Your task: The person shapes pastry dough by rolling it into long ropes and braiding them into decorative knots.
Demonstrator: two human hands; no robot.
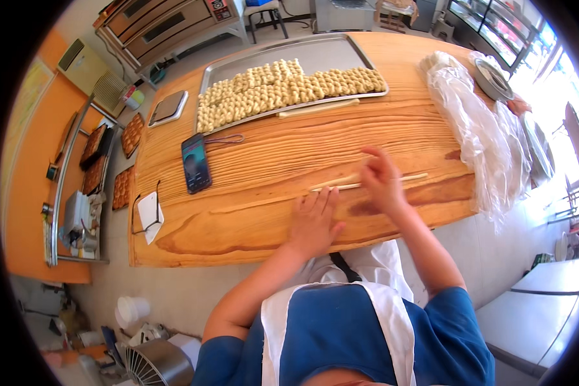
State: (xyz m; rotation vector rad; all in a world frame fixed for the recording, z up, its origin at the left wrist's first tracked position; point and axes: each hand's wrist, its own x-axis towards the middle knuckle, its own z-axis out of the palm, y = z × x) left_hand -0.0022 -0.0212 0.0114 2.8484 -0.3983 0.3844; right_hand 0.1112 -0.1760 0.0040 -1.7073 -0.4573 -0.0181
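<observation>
A thin rope of dough (414,177) lies left to right on the wooden table (251,217). My left hand (316,217) rests flat, its fingertips touching the rope's left end. Over the rope's middle is my right hand (381,181), slightly blurred, thumb and fingers bent; whether it touches the dough is unclear. Farther back, a metal baking tray (328,48) holds rows of twisted dough pieces (289,91). Another dough strip (318,108) lies along the tray's near edge.
A smartphone (196,164) with a cord, eyeglasses on paper (149,217) and a digital scale (169,107) sit at the left. Clear plastic sheeting (468,120) and a metal bowl (493,79) occupy the right side. Trays of browned baked goods (133,135) stand left of the table.
</observation>
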